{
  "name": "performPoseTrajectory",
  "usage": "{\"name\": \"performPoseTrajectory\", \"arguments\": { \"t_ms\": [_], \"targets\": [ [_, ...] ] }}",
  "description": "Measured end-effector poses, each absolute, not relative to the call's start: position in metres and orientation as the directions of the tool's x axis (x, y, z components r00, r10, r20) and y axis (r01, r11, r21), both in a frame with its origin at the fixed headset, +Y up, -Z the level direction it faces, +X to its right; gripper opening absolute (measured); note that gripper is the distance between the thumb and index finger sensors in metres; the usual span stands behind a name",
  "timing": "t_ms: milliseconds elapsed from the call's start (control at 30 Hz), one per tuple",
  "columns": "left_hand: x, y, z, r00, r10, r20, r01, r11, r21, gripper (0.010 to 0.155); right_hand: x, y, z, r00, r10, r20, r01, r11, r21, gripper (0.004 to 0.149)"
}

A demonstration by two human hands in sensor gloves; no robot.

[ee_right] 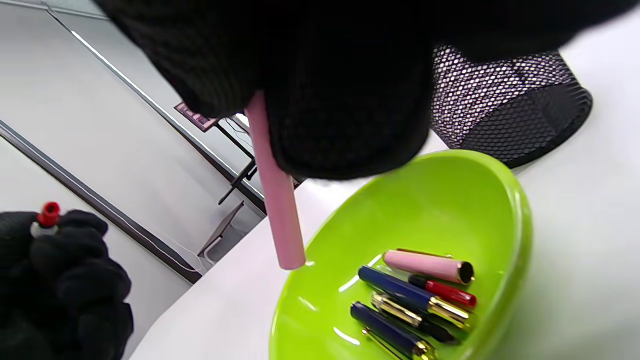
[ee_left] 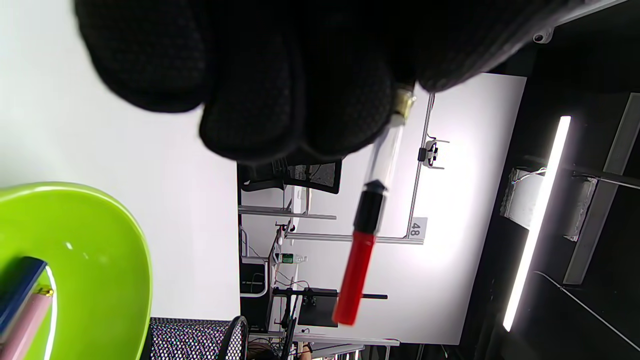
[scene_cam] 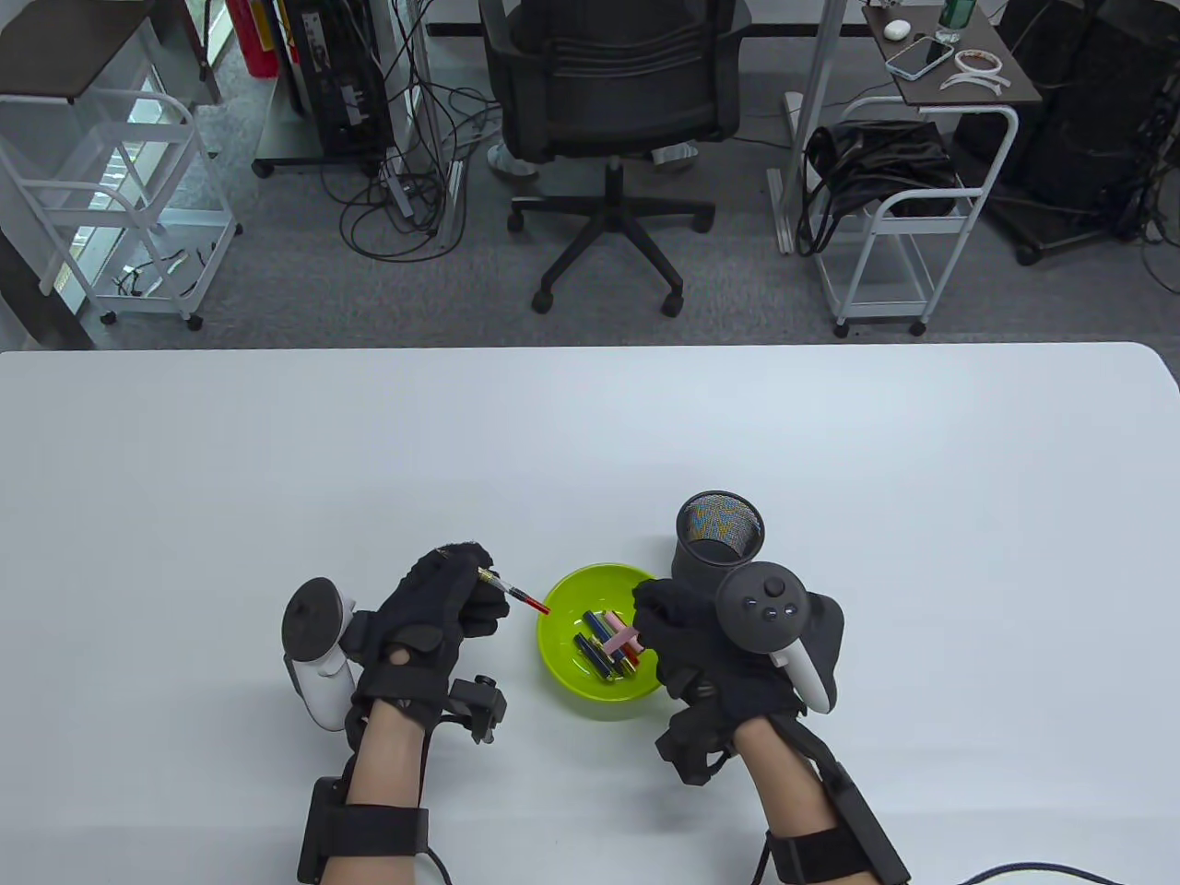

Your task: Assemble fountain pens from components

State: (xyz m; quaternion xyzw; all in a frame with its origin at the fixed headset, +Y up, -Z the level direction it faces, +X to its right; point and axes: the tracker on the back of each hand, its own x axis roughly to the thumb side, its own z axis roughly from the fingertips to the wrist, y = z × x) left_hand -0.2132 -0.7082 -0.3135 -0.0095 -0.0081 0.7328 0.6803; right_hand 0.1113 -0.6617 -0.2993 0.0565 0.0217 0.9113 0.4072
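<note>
Coming in from the near edge of the white tabletop, the two gloved hands work side by side. The left hand is curled closed around a pen insert; in the left wrist view this insert shows a gold ring at the fingers, then a clear tube, a black collar and a red end that points away from the glove, toward the green bowl. The right hand hangs over the right side of the bowl and pinches a pink barrel, which sticks out from between the fingers and hangs above the near rim of the bowl, not touching it as far as I can see. Inside the bowl lie the other pen parts close together: a pink piece with a gold ring, dark blue pieces with gold trims, and a red and black piece. Just behind the bowl, on its right, stands a black mesh pen cup, upright and touching or almost touching the bowl. Beyond the far edge of the tabletop stands a black office chair on the grey floor.
</note>
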Motion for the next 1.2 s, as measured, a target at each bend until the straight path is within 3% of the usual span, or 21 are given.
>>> {"name": "performPoseTrajectory", "arguments": {
  "t_ms": [367, 933, 1200],
  "targets": [
    [-0.216, -0.721, -0.315, -0.165, 0.984, -0.069, -0.986, -0.166, -0.004, 0.046, 0.114, -0.652, -0.292, -0.411, 0.884, 0.220, -0.893, -0.439, 0.096, 0.039],
    [-0.214, -0.720, -0.316, -0.167, 0.984, -0.066, -0.986, -0.168, -0.019, 0.046, 0.108, -0.657, -0.290, -0.444, 0.867, 0.227, -0.881, -0.468, 0.062, 0.038],
    [-0.212, -0.720, -0.315, -0.169, 0.983, -0.069, -0.985, -0.171, -0.017, 0.046, 0.111, -0.662, -0.293, -0.396, 0.898, 0.194, -0.907, -0.415, 0.069, 0.038]
  ]
}}
